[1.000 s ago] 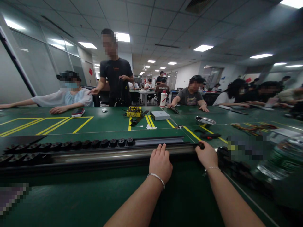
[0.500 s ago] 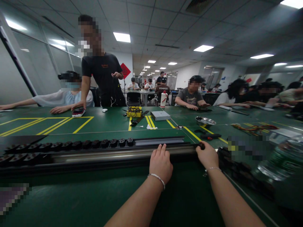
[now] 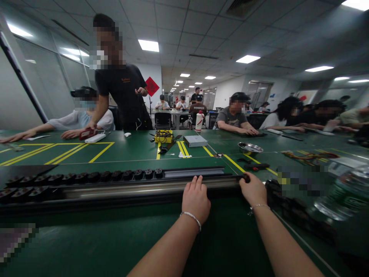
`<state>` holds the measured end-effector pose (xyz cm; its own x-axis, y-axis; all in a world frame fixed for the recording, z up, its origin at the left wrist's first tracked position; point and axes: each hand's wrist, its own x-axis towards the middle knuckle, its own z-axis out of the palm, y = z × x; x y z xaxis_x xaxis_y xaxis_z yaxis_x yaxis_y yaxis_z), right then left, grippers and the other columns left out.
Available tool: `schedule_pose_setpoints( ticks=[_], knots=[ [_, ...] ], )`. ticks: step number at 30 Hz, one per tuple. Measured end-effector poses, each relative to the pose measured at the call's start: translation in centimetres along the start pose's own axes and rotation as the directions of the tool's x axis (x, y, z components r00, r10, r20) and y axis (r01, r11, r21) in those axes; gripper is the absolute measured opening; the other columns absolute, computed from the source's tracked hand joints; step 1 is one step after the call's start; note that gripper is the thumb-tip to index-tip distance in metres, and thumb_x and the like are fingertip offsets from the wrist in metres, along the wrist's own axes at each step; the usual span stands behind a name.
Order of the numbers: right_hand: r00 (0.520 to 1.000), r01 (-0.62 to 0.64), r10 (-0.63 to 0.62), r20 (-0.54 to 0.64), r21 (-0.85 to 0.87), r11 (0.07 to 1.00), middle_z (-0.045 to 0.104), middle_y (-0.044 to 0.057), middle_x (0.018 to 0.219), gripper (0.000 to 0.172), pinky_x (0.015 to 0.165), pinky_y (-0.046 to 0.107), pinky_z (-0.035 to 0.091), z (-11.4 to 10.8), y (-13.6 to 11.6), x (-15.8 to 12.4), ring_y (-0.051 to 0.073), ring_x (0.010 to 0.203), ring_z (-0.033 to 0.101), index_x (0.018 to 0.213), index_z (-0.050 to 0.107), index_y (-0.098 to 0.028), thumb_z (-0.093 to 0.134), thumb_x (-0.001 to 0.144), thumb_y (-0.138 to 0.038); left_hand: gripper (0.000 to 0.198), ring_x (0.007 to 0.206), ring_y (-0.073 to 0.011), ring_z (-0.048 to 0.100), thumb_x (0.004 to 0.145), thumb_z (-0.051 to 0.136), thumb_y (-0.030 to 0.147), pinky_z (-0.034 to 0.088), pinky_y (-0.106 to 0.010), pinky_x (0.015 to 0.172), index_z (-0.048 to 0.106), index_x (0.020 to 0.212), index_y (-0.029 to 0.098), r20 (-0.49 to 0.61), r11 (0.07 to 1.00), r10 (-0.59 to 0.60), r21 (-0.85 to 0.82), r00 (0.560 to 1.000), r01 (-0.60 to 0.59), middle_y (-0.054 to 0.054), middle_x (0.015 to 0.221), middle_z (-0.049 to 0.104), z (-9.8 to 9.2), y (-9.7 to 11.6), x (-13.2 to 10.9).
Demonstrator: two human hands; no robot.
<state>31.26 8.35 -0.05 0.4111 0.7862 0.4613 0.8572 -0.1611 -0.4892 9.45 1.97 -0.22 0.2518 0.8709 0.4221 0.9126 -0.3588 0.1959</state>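
Note:
A long black metal rail [image 3: 123, 189] with a shiny channel lies across the table in front of me. Round black socket-like modules [image 3: 37, 192] sit in its left part. My left hand [image 3: 196, 198] is closed over the rail near its right end, fingers draped across the top and thumb hidden. At the rail's right end, my right hand [image 3: 253, 189] pinches a small dark rounded part [image 3: 246, 178]; the fingers hide most of it. A second rail [image 3: 193, 172] lies just behind, with a row of similar modules [image 3: 117, 176] along it.
Beyond the rails are a yellow box with cables [image 3: 163, 136], a grey box [image 3: 195, 141] and a metal bowl [image 3: 250, 147]. A water bottle [image 3: 343, 196] and dark parts [image 3: 296, 207] lie on the right. Co-workers sit opposite; one person [image 3: 122, 96] stands leaning over the table.
My hands and the rail are nearly still. Across the table, the standing person has leaned left and tilted up a red item, and a white device now shows beside it.

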Motion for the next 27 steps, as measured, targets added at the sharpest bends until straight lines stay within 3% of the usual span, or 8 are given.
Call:
schedule_pose_setpoints(
  ticks=[14,27],
  knots=[
    [1.0,0.021,-0.021,-0.017,0.002,1.0,0.06,0.011,0.111,0.039,0.091,0.035,0.04,0.08,0.4,0.09,0.025,0.102,0.055,0.106,0.061,-0.014,0.045,0.072,-0.027,0.032,0.131,-0.0218,0.029,0.076,0.047,0.026,0.029,-0.039,0.104,0.055,0.105,0.016,0.005,1.0,0.003,0.007,1.0,-0.003,-0.008,0.142,0.038,0.09,-0.02,0.02],
    [0.993,-0.108,0.109,0.049,-0.017,0.994,0.063,0.011,0.105,0.042,0.082,0.033,0.044,-0.66,-0.01,-0.05,0.024,0.094,0.059,0.113,0.059,-0.018,0.046,0.075,-0.03,0.031,0.131,-0.0223,0.029,0.077,0.047,0.025,0.029,-0.039,0.104,0.055,0.105,0.016,0.01,1.0,0.001,-0.009,1.0,-0.001,-0.008,0.142,0.038,0.02,-0.01,-0.03]
  ],
)
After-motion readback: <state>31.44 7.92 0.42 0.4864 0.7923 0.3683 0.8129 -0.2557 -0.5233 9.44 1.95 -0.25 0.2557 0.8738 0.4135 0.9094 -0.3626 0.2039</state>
